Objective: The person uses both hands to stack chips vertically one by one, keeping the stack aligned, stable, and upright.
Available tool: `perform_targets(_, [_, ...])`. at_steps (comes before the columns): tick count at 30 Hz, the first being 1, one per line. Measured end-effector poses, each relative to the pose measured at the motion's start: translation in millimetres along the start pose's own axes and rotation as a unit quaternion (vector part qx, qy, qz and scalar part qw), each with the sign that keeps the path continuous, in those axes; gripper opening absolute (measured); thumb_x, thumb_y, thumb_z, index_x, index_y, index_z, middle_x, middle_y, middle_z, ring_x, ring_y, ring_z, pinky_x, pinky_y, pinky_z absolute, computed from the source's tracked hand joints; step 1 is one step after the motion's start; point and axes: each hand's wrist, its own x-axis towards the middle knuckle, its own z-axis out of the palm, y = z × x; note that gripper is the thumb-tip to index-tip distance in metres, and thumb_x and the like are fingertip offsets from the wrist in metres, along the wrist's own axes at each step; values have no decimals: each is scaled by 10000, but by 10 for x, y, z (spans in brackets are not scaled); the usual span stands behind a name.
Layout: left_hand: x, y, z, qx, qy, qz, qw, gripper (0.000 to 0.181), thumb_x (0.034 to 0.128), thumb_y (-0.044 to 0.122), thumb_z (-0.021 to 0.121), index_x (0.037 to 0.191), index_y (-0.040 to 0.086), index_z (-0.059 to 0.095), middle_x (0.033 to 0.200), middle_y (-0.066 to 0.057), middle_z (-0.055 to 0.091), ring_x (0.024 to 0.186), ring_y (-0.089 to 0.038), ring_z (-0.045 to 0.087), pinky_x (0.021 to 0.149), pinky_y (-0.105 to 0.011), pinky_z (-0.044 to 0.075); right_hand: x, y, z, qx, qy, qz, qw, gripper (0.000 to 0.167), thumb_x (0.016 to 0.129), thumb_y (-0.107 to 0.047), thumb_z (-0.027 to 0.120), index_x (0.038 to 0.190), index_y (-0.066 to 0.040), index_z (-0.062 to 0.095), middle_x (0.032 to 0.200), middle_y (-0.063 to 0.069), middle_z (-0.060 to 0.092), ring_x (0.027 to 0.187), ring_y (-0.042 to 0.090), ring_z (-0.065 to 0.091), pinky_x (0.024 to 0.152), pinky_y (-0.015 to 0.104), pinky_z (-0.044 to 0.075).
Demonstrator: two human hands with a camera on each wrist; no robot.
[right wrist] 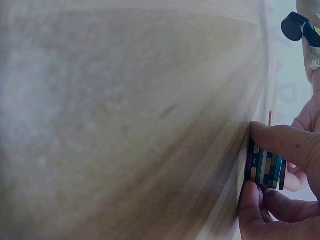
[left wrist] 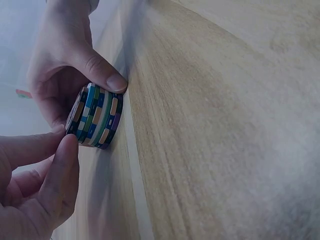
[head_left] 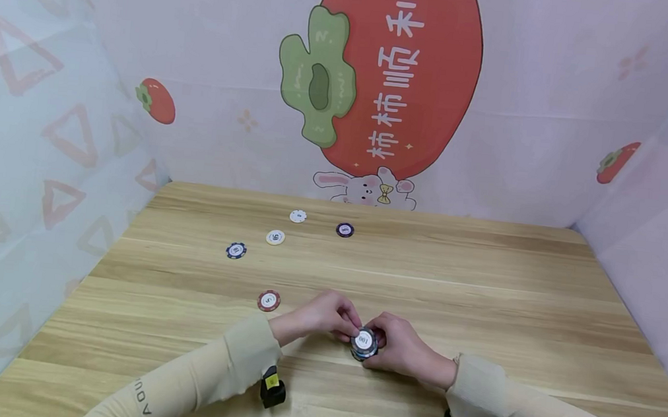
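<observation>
A short stack of poker chips (head_left: 364, 341) stands on the wooden table, its top chip marked 100. My right hand (head_left: 407, 351) grips the stack from the right, thumb and fingers on opposite sides. From the left, my left hand (head_left: 327, 315) pinches the edge of the top chip between thumb and finger. The left wrist view shows the stack's striped edges (left wrist: 100, 117) in blue, green, white and purple, with the top chip slightly off line. In the right wrist view the stack (right wrist: 265, 167) sits between thumb and fingers of my right hand (right wrist: 285, 200).
Single chips lie apart on the table (head_left: 482, 281): a red one (head_left: 269, 301) left of my left hand, a blue one (head_left: 236, 250), a yellow-edged one (head_left: 275, 237), a white one (head_left: 298, 216) and a dark purple one (head_left: 345, 230) farther back. Printed cloth walls surround the table's back and sides.
</observation>
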Motion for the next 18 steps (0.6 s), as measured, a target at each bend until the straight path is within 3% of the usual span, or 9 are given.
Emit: perform_targets(18, [-23, 41, 32, 524, 141, 158, 9984, 55, 747, -55, 681, 788, -60, 645, 696, -67, 633, 565, -109, 594, 545, -243, 512, -6, 6, -11, -12, 35, -124, 9999, 401, 553, -65, 823, 898, -4, 626, 817, -13, 538, 725, 80, 503, 632, 196, 450])
